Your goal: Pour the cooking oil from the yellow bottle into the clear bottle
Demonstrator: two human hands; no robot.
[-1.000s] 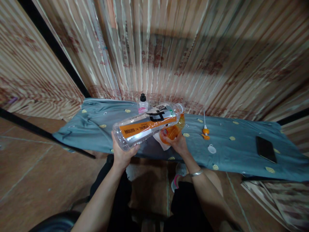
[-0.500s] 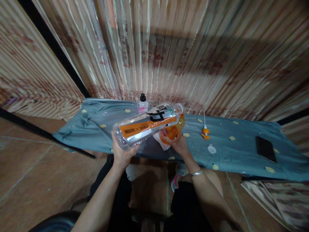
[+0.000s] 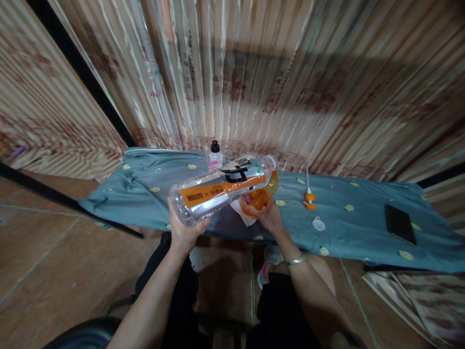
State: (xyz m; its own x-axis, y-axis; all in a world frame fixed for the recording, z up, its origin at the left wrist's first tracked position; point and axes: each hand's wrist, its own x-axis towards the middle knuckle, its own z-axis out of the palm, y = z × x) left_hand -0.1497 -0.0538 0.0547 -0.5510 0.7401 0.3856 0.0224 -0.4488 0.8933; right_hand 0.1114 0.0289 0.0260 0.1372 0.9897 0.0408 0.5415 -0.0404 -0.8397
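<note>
My left hand (image 3: pixel 184 231) grips the base of a large clear plastic bottle (image 3: pixel 221 188) with an orange and black label, tipped nearly flat, its mouth pointing right. My right hand (image 3: pixel 267 216) holds a small orange container (image 3: pixel 260 197) right under that mouth. A piece of white paper (image 3: pixel 242 213) lies beneath the orange container on the blue-grey cloth (image 3: pixel 145 194).
A small clear bottle with a black cap (image 3: pixel 215 156) stands behind. An orange pump nozzle (image 3: pixel 308 198), a white cap (image 3: pixel 318 224) and a dark phone (image 3: pixel 400 224) lie on the cloth to the right. Striped curtains hang behind; brown tiled floor below.
</note>
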